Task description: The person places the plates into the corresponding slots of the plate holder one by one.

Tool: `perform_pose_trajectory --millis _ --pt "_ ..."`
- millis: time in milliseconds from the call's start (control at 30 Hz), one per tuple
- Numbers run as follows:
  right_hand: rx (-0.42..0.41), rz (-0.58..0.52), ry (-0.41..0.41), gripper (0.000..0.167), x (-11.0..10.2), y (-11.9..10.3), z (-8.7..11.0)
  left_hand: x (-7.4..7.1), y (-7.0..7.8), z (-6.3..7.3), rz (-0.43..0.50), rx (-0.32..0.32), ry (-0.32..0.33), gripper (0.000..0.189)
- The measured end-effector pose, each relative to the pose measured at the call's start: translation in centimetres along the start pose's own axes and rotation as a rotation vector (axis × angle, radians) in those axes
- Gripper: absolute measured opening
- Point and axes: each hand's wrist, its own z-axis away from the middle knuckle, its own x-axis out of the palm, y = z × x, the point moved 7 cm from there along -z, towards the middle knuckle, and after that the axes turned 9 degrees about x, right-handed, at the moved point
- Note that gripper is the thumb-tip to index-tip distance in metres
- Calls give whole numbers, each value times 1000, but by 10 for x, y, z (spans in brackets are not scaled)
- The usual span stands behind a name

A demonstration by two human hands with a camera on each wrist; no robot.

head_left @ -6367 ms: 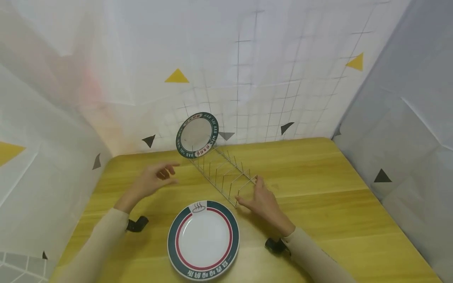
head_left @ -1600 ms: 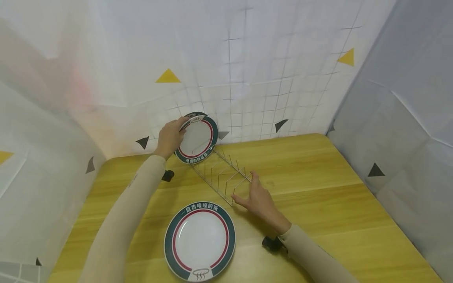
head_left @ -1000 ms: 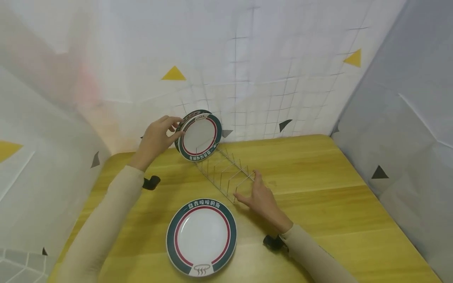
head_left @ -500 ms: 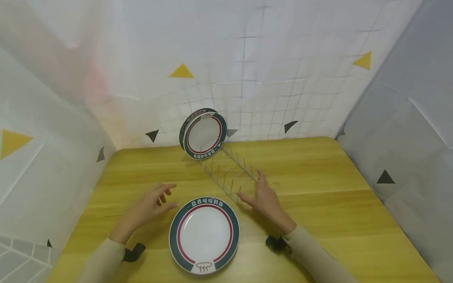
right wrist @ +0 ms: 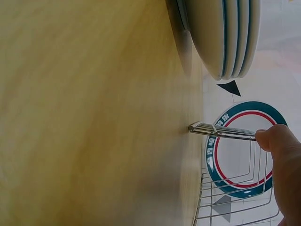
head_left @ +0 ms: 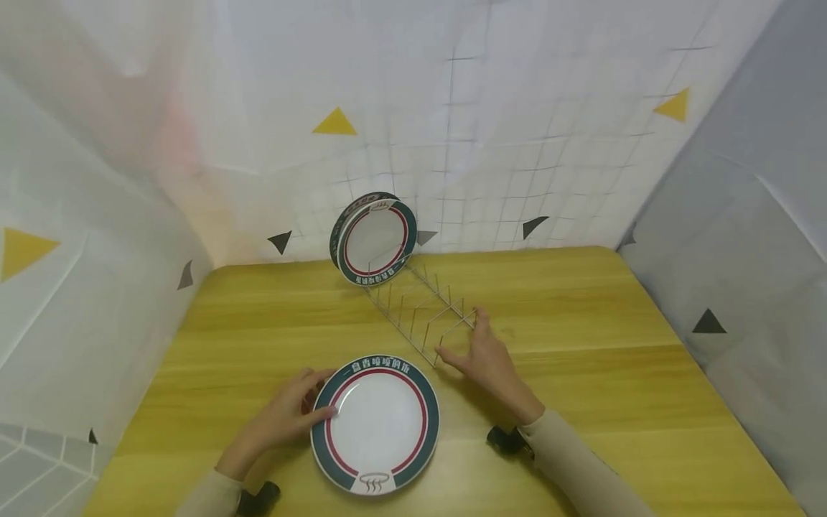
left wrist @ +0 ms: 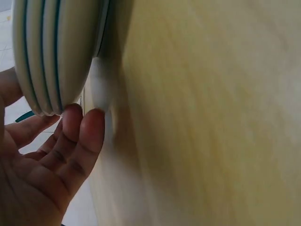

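A stack of several white plates (head_left: pixel 381 431) with green rims and red rings sits on the table. My left hand (head_left: pixel 284 413) is at its left edge, thumb over the top plate's rim; in the left wrist view, the fingers touch the edges of the stacked plates (left wrist: pixel 77 52). A wire dish rack (head_left: pixel 423 352) lies slantwise behind the stack. My right hand (head_left: pixel 491 359) holds its near end between thumb and forefinger; the right wrist view shows the thumb on the wire. Two plates stand in the rack's far end, a front one (head_left: pixel 377 240) partly hiding a rear one (head_left: pixel 335 240).
The wooden table (head_left: pixel 581 345) is bounded by white sheeting (head_left: pixel 549 72) behind and at both sides, marked with yellow and black triangles. Black wrist cameras sit under each wrist, the left one (head_left: pixel 260 497) and the right one (head_left: pixel 507 439).
My left hand has set a second plate in the rack's far end, let go, and come back to the stack's left edge. The right hand has stayed on the rack.
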Motion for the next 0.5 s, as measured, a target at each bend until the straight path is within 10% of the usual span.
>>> perform_pose_trajectory --millis 500 --pt "-9 1 -5 116 0 3 2 -5 7 -4 18 -57 1 52"
